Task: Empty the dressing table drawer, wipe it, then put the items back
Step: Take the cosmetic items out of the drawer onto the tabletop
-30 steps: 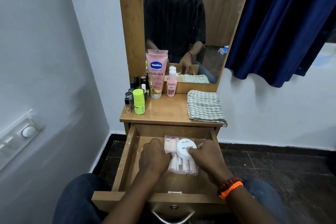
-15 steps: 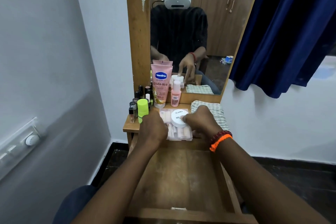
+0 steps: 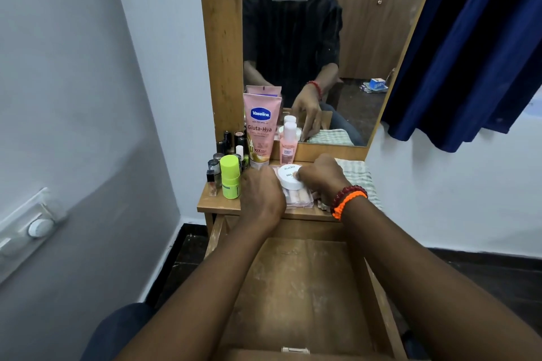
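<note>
Dim, soft light; wide-angle edge distortion

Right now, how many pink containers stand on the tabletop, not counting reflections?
2: the pink tube against the mirror frame, and the small pink bottle just right of it. The hands may hide others.

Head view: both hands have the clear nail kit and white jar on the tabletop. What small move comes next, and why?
Probably let go: the nail kit with the white jar sits on the tabletop, the drawer looks bare, and the cloth lies beside the right hand.
</note>
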### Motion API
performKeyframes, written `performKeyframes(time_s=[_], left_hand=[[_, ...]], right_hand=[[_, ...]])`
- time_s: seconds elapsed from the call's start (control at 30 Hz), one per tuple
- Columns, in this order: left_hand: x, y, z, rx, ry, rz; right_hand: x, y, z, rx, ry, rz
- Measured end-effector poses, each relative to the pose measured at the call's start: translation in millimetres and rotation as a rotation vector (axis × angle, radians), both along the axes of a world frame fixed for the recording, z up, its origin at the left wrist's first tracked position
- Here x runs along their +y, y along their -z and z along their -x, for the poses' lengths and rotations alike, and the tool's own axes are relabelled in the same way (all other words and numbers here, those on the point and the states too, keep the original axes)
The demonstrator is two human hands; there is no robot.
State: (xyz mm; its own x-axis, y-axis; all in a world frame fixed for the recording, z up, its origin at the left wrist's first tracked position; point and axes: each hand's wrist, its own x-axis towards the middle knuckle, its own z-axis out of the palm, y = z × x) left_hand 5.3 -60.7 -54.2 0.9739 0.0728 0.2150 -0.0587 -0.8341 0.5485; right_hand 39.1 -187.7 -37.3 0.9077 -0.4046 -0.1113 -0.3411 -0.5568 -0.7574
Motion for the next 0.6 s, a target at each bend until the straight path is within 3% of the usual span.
performKeyframes(time_s=[0.33,0.47,0.6], left_hand=[[0,2,4,-0.024,0.013,-0.053],[-10,-11,26,-0.11,0.019,-0.165],[-52,-12,41,-0.324,0.284,-0.182]], right_hand=[[-5,1,3,-0.005,-0.016,-0.051],[-33,-7,11,-0.164,0.034,0.003],[-89,-7,24,-0.239,0.178,0.08]])
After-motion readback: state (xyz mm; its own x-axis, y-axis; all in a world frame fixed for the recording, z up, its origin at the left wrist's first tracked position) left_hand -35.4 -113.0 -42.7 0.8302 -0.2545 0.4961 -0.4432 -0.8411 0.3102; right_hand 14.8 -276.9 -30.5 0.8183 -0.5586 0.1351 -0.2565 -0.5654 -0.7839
